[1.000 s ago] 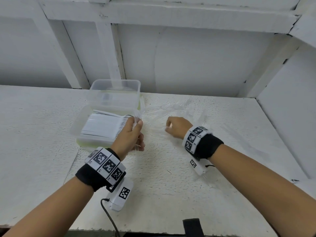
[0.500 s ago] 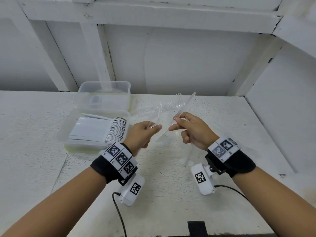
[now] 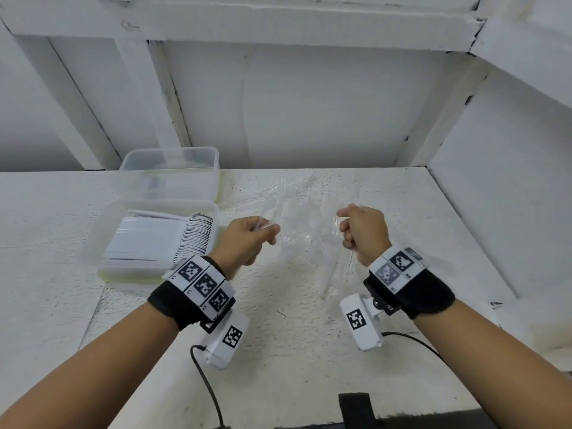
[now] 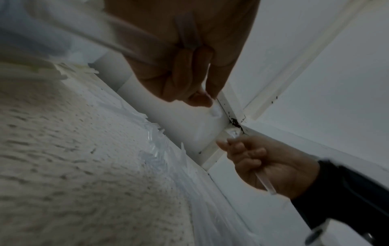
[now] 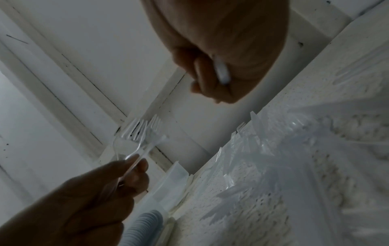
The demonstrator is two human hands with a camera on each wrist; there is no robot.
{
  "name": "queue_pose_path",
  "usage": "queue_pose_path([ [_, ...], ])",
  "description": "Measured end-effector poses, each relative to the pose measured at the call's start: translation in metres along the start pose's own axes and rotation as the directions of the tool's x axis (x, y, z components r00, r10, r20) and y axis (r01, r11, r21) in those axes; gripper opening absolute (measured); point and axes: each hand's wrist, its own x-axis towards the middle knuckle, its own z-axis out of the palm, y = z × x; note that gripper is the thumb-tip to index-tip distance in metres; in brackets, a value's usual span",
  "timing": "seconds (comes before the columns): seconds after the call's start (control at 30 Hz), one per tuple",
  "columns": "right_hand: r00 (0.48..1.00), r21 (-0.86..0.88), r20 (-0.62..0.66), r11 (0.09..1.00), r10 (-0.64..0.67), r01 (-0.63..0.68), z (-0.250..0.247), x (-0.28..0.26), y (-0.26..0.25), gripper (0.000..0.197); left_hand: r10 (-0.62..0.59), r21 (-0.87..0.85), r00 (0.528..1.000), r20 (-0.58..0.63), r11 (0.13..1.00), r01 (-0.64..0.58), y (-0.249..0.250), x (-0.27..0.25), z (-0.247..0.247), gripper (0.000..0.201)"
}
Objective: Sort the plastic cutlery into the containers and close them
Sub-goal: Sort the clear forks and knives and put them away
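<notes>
Head view: two clear containers [image 3: 170, 168] at table [image 3: 309, 351] left; near one holds stacked white cutlery [image 3: 154, 239]; loose clear cutlery pile [image 3: 297, 218] between hands.
Left wrist view: right hand [image 4: 271, 166] fingers curl round one clear handle.
Right wrist view: left hand [image 5: 88, 191] pinches several clear forks [image 5: 141, 133]; exact count unclear.

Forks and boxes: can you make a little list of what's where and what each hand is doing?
left hand: grips clear forks
right hand: grips one clear utensil, type unclear
pile of clear cutlery: loose on the white table
near container: open, holds stacked white cutlery
far container: open, contents unclear
</notes>
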Motion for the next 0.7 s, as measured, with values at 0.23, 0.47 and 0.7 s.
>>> queue_pose_path([
  [0.23,0.711,-0.687,0.665,0.185,-0.228,0.702,0.004,-0.003,0.002,0.041,-0.121,-0.124,0.983,0.139,0.983,0.138,0.013,0.008,-0.01,0.02],
  [0.47,0.729,-0.609,0.617,0.405,-0.297,0.681,0.001,-0.001,0.0,0.035,-0.227,-0.253,0.972,0.06,0.938,0.235,0.02,0.035,0.009,0.024],
  [0.7,0.882,-0.661,0.415,0.591,-0.224,0.462,-0.033,0.014,0.001,0.03,-0.214,0.739,0.977,-0.024,0.654,0.161,-0.006,0.061,0.026,0.041],
])
